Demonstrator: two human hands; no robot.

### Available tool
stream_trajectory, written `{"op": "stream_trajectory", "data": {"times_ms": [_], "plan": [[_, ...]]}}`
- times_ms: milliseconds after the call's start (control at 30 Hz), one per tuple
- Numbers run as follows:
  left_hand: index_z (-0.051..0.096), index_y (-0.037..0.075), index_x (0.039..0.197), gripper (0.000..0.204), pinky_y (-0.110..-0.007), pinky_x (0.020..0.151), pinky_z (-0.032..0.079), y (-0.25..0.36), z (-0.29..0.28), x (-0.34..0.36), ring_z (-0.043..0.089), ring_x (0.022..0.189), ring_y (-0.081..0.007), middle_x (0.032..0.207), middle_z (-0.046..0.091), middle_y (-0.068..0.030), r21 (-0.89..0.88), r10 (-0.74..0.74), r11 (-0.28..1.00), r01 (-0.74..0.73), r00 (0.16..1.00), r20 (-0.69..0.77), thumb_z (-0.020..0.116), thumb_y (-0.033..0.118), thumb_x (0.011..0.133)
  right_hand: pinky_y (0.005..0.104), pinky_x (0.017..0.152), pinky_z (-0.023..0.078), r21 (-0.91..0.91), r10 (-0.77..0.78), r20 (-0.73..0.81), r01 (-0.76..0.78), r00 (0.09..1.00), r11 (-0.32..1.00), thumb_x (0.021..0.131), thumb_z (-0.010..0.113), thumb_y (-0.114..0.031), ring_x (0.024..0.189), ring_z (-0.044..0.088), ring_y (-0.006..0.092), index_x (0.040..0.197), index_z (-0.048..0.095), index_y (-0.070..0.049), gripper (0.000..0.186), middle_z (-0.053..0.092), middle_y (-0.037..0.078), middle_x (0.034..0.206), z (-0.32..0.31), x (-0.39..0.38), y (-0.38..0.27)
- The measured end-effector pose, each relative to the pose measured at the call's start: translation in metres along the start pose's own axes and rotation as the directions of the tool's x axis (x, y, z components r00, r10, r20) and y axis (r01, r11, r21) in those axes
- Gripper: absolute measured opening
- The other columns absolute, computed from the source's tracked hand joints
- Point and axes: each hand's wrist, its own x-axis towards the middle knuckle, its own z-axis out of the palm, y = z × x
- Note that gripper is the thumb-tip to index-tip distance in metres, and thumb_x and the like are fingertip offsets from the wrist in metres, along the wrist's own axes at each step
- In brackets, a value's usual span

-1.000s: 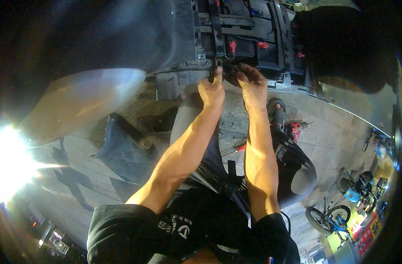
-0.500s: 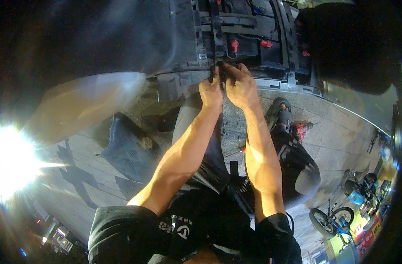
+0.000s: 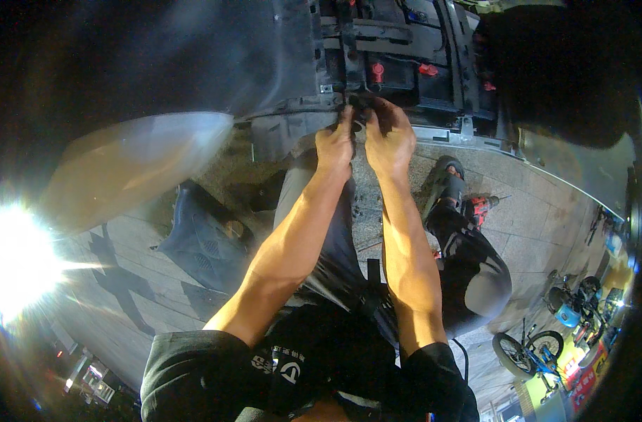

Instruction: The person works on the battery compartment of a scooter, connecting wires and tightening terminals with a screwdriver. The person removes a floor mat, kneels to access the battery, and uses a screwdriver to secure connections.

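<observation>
My left hand (image 3: 335, 144) is closed with its thumb raised, at a small dark part (image 3: 356, 103) on the lower edge of the open black battery compartment (image 3: 430, 91). My right hand (image 3: 389, 137) is beside it, fingers bent and pinching at that same dark part; the fingertips and exactly what they hold are hard to make out. Just above are a vertical black strap bar (image 3: 349, 56), a red terminal cover (image 3: 378, 73) and another red cover (image 3: 428, 70) on the batteries. A grey bracket piece (image 3: 275, 133) sits left of my hands under a dark body panel (image 3: 194, 56).
A translucent lamp or trim (image 3: 138, 162) and a bright light (image 3: 15, 260) are on the left. A dark molded panel (image 3: 201, 246) lies on the paved ground (image 3: 518, 232), with a red drill (image 3: 481, 209) by my right foot (image 3: 447, 172). Bicycles (image 3: 528, 355) stand at the lower right.
My right hand first moved in leftward, closer to my left hand, then shifted slightly right with its thumb raised. My left hand stays at nearly the same place.
</observation>
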Motion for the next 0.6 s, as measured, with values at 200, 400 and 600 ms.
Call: {"op": "stream_trajectory", "data": {"times_ms": [200, 400, 600], "plan": [[0.068, -0.003, 0.094, 0.038, -0.027, 0.063, 0.044, 0.005, 0.001, -0.005, 0.055, 0.072, -0.0120, 0.084, 0.065, -0.0045, -0.081, -0.035, 0.996, 0.035, 0.999, 0.003, 0.073, 0.033, 0.086, 0.0335, 0.077, 0.053, -0.050, -0.057, 0.030, 0.059, 0.998, 0.997, 0.077, 0.066, -0.003, 0.087, 0.067, 0.0297, 0.098, 0.069, -0.003, 0.020, 0.068, 0.014, 0.096, 0.007, 0.003, -0.005], [0.065, 0.002, 0.080, 0.028, -0.027, 0.045, 0.035, -0.006, -0.003, 0.003, 0.050, 0.055, -0.0088, 0.071, 0.060, -0.0002, -0.106, -0.071, 0.992, 0.071, 0.997, -0.002, 0.073, 0.028, 0.087, 0.0370, 0.073, 0.052, -0.245, -0.286, 0.108, 0.304, 0.952, 0.921, 0.076, 0.066, -0.003, 0.082, 0.065, 0.0337, 0.098, 0.070, -0.005, 0.023, 0.066, 0.013, 0.091, 0.011, 0.013, 0.001], [0.062, -0.005, 0.102, 0.021, -0.029, 0.064, 0.050, -0.016, -0.010, 0.008, 0.062, 0.075, -0.0170, 0.092, 0.065, -0.0085, -0.073, -0.158, 0.984, 0.163, 0.985, 0.070, 0.061, 0.013, 0.090, 0.0402, 0.068, 0.052, -0.295, -0.292, 0.164, 0.329, 0.942, 0.897, 0.075, 0.067, -0.003, 0.078, 0.063, 0.0362, 0.097, 0.070, -0.005, 0.023, 0.064, 0.014, 0.086, 0.007, 0.016, -0.003]]}}
